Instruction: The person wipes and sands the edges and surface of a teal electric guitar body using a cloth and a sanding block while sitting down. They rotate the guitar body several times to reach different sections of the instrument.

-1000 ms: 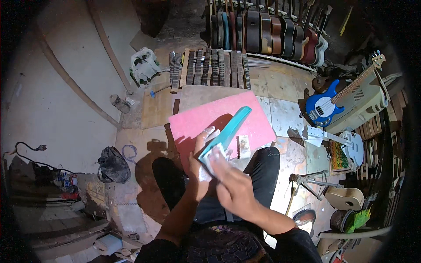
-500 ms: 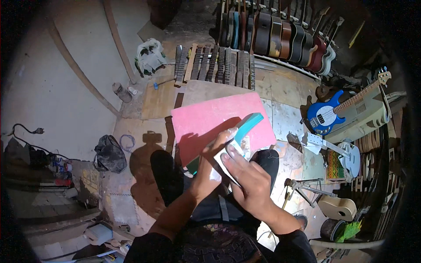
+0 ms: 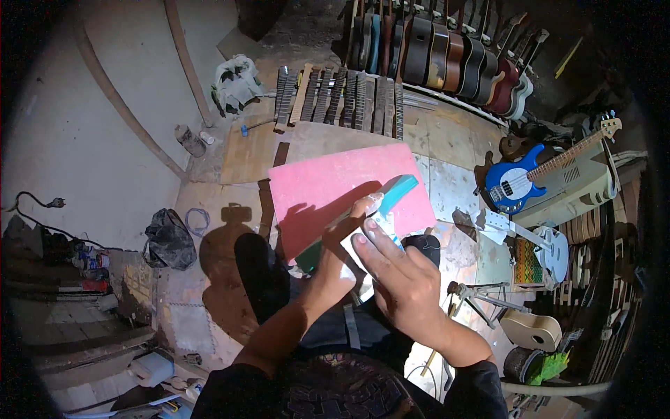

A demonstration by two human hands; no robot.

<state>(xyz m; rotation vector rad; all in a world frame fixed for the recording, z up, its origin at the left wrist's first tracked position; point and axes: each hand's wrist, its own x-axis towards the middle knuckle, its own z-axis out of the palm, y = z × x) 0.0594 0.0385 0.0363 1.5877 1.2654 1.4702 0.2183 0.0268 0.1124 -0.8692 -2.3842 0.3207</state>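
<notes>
A teal-green curved piece is tilted over the pink board in front of my lap. Its far end points up and right, while a darker green part shows left of my wrist; my hands hide the middle. My left hand is closed around this piece, with whitish dust on the skin. Under the fingers of my right hand is a pale flat block, pressed against the piece beside my left hand. Those right fingers lie fairly straight along the block.
Several fretted guitar necks lie in a row beyond the board. Guitar bodies hang behind them. A blue bass guitar leans at the right, above an unfinished guitar body. A black plastic bag sits at the left.
My right hand has shifted slightly up and right, its fingers straighter along the block. My left hand keeps its hold on the teal-green piece. The whole view has moved a little.
</notes>
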